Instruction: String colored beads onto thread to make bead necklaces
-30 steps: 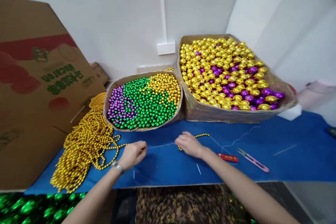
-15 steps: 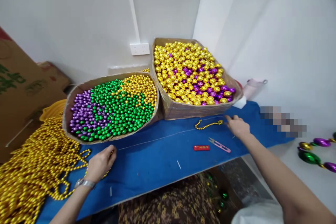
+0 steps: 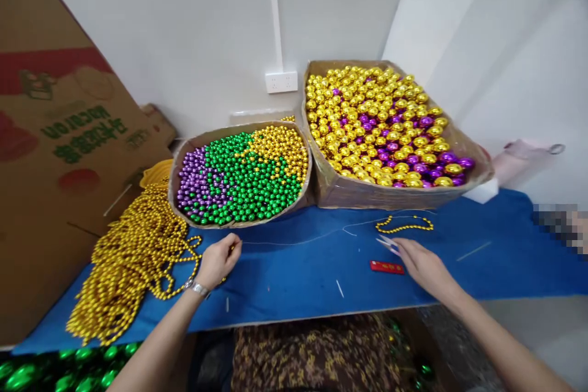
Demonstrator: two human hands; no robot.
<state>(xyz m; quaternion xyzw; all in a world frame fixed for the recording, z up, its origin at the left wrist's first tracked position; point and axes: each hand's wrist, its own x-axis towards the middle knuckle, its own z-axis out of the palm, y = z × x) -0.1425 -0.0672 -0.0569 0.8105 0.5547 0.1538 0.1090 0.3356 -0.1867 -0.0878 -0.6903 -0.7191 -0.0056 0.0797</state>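
Note:
My left hand (image 3: 217, 261) is closed in a pinch on the end of a thin white thread (image 3: 294, 240), right beside the heap of gold bead strands (image 3: 133, 257). The thread runs right across the blue table cover (image 3: 294, 282) to a short gold bead strand (image 3: 404, 225) lying in front of the big box. My right hand (image 3: 421, 264) lies over the pink thread snips (image 3: 386, 242), fingers curled on the handle, only the metal tips showing. A red lighter (image 3: 387, 267) sits just left of that hand.
A cardboard tray of small purple, green and gold beads (image 3: 243, 174) and a box of larger gold and purple balls (image 3: 381, 128) stand at the back. A big cardboard sheet (image 3: 59, 153) leans on the left. Green balls (image 3: 55, 367) lie below the table edge.
My right hand came back from the far right, leaving the short gold strand on the cover, and settled on the snips. My left hand stays pinched by the gold heap. The camera swung back left.

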